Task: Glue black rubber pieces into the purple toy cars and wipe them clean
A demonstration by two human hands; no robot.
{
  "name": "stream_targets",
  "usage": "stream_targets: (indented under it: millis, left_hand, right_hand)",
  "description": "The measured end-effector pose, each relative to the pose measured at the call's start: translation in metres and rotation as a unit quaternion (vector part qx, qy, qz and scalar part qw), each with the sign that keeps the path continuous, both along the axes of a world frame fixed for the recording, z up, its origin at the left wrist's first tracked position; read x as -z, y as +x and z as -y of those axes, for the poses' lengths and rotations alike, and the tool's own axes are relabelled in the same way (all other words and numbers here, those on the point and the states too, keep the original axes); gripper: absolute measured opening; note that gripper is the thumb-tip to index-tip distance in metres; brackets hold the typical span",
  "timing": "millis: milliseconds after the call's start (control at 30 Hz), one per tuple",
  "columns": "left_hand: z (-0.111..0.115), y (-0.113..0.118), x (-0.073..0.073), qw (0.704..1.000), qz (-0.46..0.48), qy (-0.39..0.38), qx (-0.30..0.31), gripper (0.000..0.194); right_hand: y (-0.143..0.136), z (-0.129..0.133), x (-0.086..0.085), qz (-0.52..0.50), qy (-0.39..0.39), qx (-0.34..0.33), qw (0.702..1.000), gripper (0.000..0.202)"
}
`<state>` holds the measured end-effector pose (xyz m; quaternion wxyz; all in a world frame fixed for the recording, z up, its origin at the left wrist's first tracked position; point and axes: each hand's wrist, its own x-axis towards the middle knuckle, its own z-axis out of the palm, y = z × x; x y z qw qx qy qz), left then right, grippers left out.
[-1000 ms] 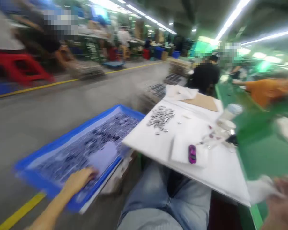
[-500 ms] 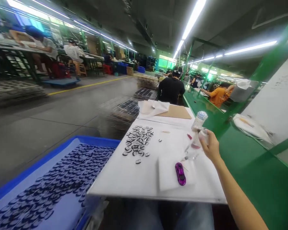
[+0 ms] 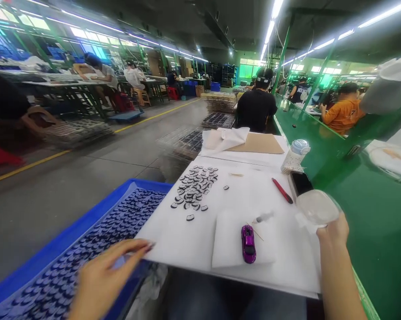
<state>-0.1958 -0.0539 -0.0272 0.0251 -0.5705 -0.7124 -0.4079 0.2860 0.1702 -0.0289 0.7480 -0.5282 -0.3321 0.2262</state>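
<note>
My right hand [image 3: 335, 229] is closed around a cloudy, see-through plastic tub [image 3: 316, 206], tilted over the right edge of the white table. My left hand [image 3: 110, 271] is at the table's front left corner, thumb and fingertips pinched together; what is between them, if anything, is too small to make out. A purple toy car [image 3: 248, 244] rests on a white foam pad [image 3: 225, 240]. Next to it lie a thin wooden stick [image 3: 256, 232] and a blurred clear tube [image 3: 263, 217]. Many small dark-rimmed oval pieces [image 3: 195, 186] are scattered on the table's left.
A blue tray [image 3: 133, 183] of dark curved pieces stands on the left. A red pen-shaped tool [image 3: 282, 191], a phone [image 3: 300, 183] and a white bottle [image 3: 295, 153] lie or stand along the right. Cardboard [image 3: 260, 143] is at the back. A person in black [image 3: 256, 109] sits ahead.
My right hand has moved right and nearer with the tub, leaving the phone and red tool in plain sight. My left hand has come into view at the table corner. The view has turned left.
</note>
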Motion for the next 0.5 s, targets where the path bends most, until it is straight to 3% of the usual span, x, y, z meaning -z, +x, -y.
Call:
stream_targets:
  millis: [33,100,233,333,433,500]
  left_hand:
    - [-0.015,0.013,0.003,0.997,0.021,-0.018,0.074,0.039]
    - [-0.044,0.036,0.010,0.989,0.017,-0.037,0.146,0.037]
    - [-0.072,0.061,0.021,0.984,-0.019,-0.014,0.178,0.040]
    - [-0.063,0.078,0.025,0.984,-0.038,0.024,0.169,0.033]
    - [-0.051,0.104,0.028,0.968,-0.078,0.024,0.239,0.052]
    - [-0.052,0.124,0.031,0.956,-0.100,0.034,0.273,0.049]
  right_hand:
    - [-0.003,0.003,-0.001,0.009,0.008,0.012,1.000,0.038]
    - [-0.007,0.009,-0.010,0.037,0.041,0.047,0.997,0.041]
    - [-0.018,0.021,-0.043,0.166,0.123,0.107,0.972,0.046]
    - [-0.040,0.023,-0.062,0.309,0.128,0.014,0.942,0.047]
    - [-0.066,0.015,-0.069,0.385,0.108,-0.115,0.909,0.037]
    - [-0.079,0.008,-0.073,0.384,0.097,-0.157,0.905,0.030]
